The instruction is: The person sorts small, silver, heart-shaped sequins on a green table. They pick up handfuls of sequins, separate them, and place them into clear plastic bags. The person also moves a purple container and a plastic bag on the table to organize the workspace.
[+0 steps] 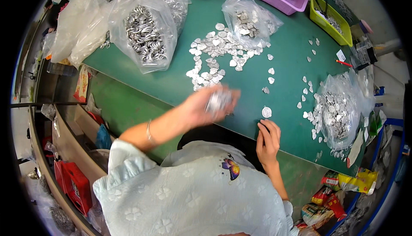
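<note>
My left hand (211, 104), smeared by motion, is turned palm up over the table's near edge. Cupped in it is a cluster of silver metal charms (219, 101). My right hand (268, 141) rests at the edge with its fingers stretched out. Just beyond its fingertips lies a round silver medallion (266, 112). A short column of small leaf-like charms (271, 71) runs away from that medallion. Beyond my left hand spreads a loose pile of similar flat silver charms (210, 47).
Clear bags hold silver rings (146, 34), more charms (248, 23) and, at right, small pieces (338, 113). A purple basket (296, 6) and a yellow-green basket (319, 23) stand at the back of the green table (171, 88). Colourful packets (324, 197) lie below right.
</note>
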`<control>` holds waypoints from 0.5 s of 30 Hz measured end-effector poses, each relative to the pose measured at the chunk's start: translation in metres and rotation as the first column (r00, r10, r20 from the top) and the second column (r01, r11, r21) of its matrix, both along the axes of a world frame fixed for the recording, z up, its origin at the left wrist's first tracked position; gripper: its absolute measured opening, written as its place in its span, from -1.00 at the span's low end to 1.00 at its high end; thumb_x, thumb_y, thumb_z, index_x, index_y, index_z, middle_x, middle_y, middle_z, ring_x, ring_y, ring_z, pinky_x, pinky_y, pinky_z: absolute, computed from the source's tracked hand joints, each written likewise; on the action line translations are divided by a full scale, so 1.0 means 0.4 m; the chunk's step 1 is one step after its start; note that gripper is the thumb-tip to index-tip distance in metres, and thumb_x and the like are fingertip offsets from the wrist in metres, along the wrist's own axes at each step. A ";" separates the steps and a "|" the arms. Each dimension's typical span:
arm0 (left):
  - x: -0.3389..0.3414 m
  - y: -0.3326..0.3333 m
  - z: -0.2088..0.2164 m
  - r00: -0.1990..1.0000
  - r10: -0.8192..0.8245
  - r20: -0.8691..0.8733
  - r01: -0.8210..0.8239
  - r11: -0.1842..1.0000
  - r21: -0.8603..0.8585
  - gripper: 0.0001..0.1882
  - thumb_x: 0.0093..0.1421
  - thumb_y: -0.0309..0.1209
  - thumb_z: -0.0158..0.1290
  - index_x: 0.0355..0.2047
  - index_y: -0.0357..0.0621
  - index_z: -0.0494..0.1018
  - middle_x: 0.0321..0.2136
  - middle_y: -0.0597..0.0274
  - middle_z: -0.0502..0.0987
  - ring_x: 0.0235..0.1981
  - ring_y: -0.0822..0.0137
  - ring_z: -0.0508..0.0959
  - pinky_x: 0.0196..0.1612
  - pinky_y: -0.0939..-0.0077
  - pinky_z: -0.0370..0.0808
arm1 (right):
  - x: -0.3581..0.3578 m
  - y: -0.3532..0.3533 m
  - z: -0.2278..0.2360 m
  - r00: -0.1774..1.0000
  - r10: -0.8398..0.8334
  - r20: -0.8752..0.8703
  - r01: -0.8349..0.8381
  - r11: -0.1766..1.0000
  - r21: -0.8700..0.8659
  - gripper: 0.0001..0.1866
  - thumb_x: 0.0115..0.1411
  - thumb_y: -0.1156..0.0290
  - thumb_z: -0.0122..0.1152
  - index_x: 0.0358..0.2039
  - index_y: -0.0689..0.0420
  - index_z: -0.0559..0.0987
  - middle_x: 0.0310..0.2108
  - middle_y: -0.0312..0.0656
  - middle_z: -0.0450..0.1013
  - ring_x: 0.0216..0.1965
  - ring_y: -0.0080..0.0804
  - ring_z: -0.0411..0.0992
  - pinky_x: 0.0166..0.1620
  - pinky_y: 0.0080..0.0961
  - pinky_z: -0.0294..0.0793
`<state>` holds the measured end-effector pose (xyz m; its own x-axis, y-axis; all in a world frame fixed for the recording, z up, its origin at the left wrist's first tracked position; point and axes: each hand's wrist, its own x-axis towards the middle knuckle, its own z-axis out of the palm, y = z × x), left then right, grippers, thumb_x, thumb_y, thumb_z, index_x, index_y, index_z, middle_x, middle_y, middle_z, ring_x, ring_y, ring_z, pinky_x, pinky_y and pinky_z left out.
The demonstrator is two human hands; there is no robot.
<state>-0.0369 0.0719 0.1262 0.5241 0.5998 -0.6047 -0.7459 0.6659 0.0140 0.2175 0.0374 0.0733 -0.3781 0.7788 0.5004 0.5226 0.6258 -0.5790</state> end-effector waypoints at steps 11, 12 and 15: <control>0.031 0.477 0.070 0.736 0.507 -0.449 -0.177 0.784 0.595 -0.46 0.30 -0.36 -0.27 0.20 -0.48 -0.04 0.23 -0.18 0.04 0.29 0.00 0.01 0.32 0.07 -0.11 | -0.012 0.015 0.010 0.964 -0.144 0.223 0.163 0.984 -0.067 -0.57 0.05 0.49 0.21 -0.02 0.26 0.44 0.10 -0.04 0.31 0.14 -0.03 0.24 0.17 -0.12 0.14; 0.019 0.471 0.044 0.702 0.471 -0.535 -0.108 0.812 0.573 -0.44 0.30 -0.38 -0.27 0.22 -0.48 -0.07 0.27 -0.18 -0.02 0.32 0.00 -0.06 0.34 0.08 -0.18 | -0.017 0.015 0.012 0.960 -0.147 0.237 0.165 0.985 -0.058 -0.58 0.06 0.52 0.20 -0.02 0.25 0.45 0.09 -0.05 0.33 0.14 -0.03 0.25 0.17 -0.14 0.14; 0.001 0.388 0.025 0.712 0.502 -0.490 -0.074 0.748 0.659 -0.47 0.26 -0.54 -0.27 0.23 -0.46 -0.03 0.29 -0.14 -0.07 0.32 0.01 -0.04 0.34 0.20 -0.05 | -0.010 0.019 -0.004 0.962 -0.107 0.250 0.128 0.990 -0.067 -0.60 0.05 0.53 0.21 -0.05 0.25 0.46 0.07 -0.06 0.34 0.14 -0.04 0.25 0.17 -0.12 0.14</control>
